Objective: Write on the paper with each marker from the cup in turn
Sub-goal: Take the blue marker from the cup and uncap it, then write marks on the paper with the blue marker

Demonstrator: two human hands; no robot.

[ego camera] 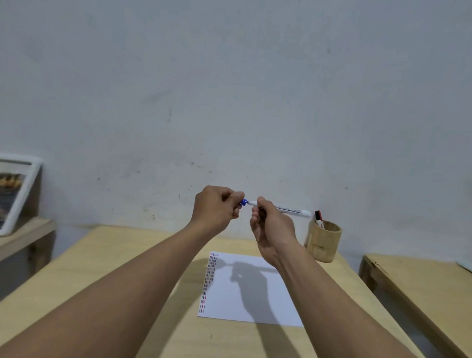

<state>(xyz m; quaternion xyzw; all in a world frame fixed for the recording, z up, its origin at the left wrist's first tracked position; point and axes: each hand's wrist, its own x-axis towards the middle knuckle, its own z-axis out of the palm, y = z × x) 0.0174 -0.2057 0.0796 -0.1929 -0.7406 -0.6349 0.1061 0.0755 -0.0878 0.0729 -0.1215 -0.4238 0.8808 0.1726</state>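
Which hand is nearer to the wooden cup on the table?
The right hand. It holds the marker just left of the wooden cup and above it. The left hand, on the blue cap, is farther left.

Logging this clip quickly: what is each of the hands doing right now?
Left hand: closed on the blue cap at the marker's tip.
Right hand: closed on the white marker barrel, above the paper.

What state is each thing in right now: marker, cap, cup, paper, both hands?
Blue marker: held level above the table.
Blue cap: at marker's tip, pinched.
Left hand: gripping cap.
Right hand: gripping marker.
Cup: upright, holding one marker.
Paper: flat, marks down left edge.
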